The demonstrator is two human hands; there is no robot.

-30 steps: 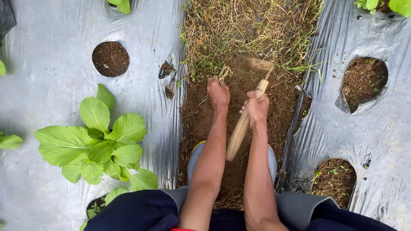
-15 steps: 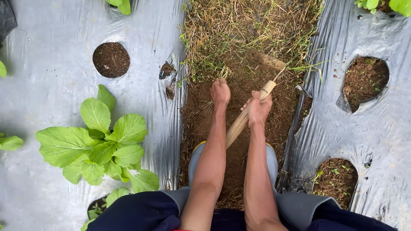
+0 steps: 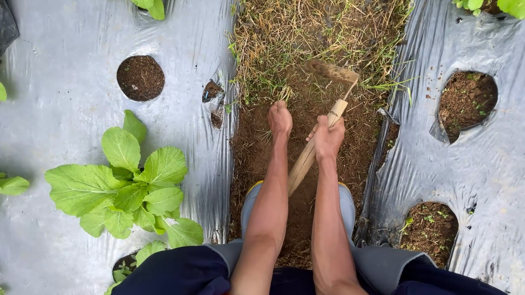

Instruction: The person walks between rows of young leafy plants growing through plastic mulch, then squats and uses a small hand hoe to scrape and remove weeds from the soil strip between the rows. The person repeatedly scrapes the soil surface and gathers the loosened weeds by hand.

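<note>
1. The small hand hoe with a pale wooden handle and a soil-crusted metal blade (image 3: 318, 136) lies across the bare earth furrow (image 3: 257, 159) between two sheets of silvery plastic mulch (image 3: 54, 115), its blade at the edge of the dry grass and weeds (image 3: 304, 27).
2. The right hand (image 3: 328, 137) has its fingers wrapped tight round the handle near the blade end; the free end of the handle juts back between the forearms.
3. The left hand (image 3: 280, 118) is clenched in a fist, just beside the blade; a few grass stalks show at the fist, though whether it grips them I cannot tell.
4. Judged by looks, the hoe is light and stiff. The smooth, dusty wood may slip, so a grip near the blade suits short strokes.
5. A leafy green plant (image 3: 128, 183) grows well apart, to the left.
</note>
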